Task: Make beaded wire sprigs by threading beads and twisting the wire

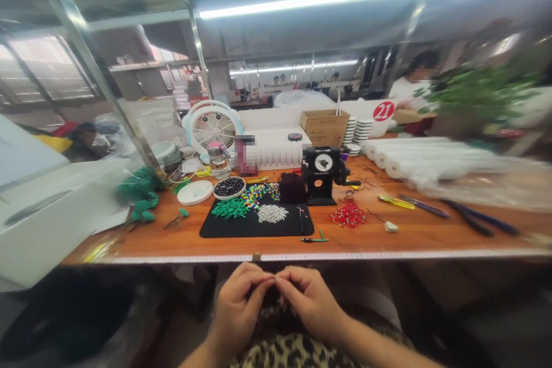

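Note:
Just in front of the table edge, my left hand [240,301] and my right hand [309,300] meet at the fingertips. Both are closed in a pinch, thumb against forefinger. Whatever lies between the tips is too small to make out. Beyond them a black mat [259,231] carries green tube-like pieces [230,209], silvery-white beads [272,214], multicoloured beads [256,195] and a dark thread bundle [291,187]. A white dish of black beads [229,187] overlaps the mat's back left. A short black-and-green piece [314,240] lies near the table edge.
A black hand-cranked device [321,175] stands behind the mat, with small red pieces [347,214] to its right. Pliers [478,218], a yellow cutter [395,202] and plastic-wrapped rolls [414,155] lie farther right. A fan [214,128] stands at the back; a white box [38,218] is left.

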`<state>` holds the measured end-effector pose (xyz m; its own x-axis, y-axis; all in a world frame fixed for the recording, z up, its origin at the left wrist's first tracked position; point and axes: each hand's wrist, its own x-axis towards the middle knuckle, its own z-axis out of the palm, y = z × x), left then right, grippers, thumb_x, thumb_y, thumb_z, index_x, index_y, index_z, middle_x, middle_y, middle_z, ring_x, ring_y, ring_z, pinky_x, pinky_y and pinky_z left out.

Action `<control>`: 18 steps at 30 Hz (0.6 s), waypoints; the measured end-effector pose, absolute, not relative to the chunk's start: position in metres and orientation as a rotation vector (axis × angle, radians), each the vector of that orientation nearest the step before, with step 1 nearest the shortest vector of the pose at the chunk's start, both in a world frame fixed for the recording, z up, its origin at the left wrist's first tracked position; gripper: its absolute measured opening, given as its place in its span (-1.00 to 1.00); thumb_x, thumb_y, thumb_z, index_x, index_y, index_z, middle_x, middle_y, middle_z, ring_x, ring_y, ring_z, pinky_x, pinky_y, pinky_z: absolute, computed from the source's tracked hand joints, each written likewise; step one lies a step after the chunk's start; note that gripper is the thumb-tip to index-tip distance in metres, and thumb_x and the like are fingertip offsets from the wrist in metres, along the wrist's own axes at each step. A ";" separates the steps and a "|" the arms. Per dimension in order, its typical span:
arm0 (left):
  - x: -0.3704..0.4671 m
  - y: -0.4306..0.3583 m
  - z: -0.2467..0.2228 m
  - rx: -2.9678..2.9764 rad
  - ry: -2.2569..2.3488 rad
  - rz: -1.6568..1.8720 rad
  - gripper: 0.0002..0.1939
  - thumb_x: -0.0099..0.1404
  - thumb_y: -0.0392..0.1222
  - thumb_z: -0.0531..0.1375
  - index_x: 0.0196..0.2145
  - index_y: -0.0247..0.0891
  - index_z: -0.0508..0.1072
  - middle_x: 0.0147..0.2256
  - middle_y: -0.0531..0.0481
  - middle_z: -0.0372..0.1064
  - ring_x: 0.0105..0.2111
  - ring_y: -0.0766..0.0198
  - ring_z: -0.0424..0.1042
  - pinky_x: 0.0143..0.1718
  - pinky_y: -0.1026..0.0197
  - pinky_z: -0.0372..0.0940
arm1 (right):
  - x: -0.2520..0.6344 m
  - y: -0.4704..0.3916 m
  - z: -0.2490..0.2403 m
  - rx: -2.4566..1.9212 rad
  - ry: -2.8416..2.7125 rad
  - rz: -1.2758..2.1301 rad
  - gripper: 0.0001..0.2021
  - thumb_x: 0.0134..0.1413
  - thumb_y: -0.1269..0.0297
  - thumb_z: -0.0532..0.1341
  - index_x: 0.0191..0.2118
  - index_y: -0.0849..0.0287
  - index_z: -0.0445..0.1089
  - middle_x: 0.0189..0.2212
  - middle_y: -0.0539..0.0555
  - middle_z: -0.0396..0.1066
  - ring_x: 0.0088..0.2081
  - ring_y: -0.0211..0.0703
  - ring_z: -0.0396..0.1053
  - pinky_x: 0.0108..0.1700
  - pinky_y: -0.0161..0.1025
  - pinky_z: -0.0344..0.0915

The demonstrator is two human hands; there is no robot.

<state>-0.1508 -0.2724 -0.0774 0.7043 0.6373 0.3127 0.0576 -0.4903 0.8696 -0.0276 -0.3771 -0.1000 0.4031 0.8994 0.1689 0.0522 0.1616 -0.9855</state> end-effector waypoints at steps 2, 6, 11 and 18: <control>-0.154 -0.266 -0.073 1.943 0.631 0.814 -0.83 0.21 -0.14 0.21 -0.46 -0.26 0.50 -0.51 0.00 0.31 -0.48 0.35 0.31 -0.40 0.34 0.20 | -0.023 -0.377 -0.100 -1.313 -1.075 0.623 -0.82 0.18 0.24 0.15 -0.23 0.23 0.43 -0.41 0.06 0.38 -0.37 -0.11 0.32 -0.30 -0.28 0.23; -0.162 -0.248 -0.070 1.622 0.962 0.834 -0.71 0.16 0.00 0.23 -0.48 -0.31 0.44 -0.65 0.09 0.13 -0.60 0.43 0.13 -0.55 0.37 0.07 | 0.003 -0.379 -0.099 -1.451 -1.179 0.107 -0.78 0.27 0.32 0.07 -0.07 0.24 0.37 -0.23 0.16 0.31 -0.23 -0.05 0.28 -0.24 -0.21 0.23; -0.171 -0.236 -0.075 1.146 1.034 0.919 -0.63 -0.08 0.00 0.38 -0.46 -0.38 0.46 -0.62 0.10 0.19 -0.63 0.50 0.05 -0.63 0.41 -0.03 | 0.039 -0.386 -0.099 -1.815 -1.314 -0.327 -0.58 0.38 0.17 -0.07 -0.25 0.31 0.45 -0.39 0.17 0.27 -0.30 0.06 0.22 -0.24 -0.07 0.18; -0.175 -0.236 -0.077 0.969 1.000 0.928 -0.66 -0.11 -0.07 0.41 -0.51 -0.38 0.43 -0.55 0.09 0.26 -0.67 0.56 0.03 -0.69 0.43 -0.13 | 0.046 -0.390 -0.107 -1.987 -1.398 -0.359 -0.36 0.39 -0.01 -0.24 -0.30 0.27 0.48 -0.39 0.16 0.29 -0.30 0.06 0.23 -0.27 -0.08 0.18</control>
<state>-0.1753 -0.2355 -0.0769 0.2671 0.9332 -0.2405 -0.1701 0.2913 0.9414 0.0459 -0.3903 -0.1073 0.3871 0.7247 0.5700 0.9097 -0.1993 -0.3643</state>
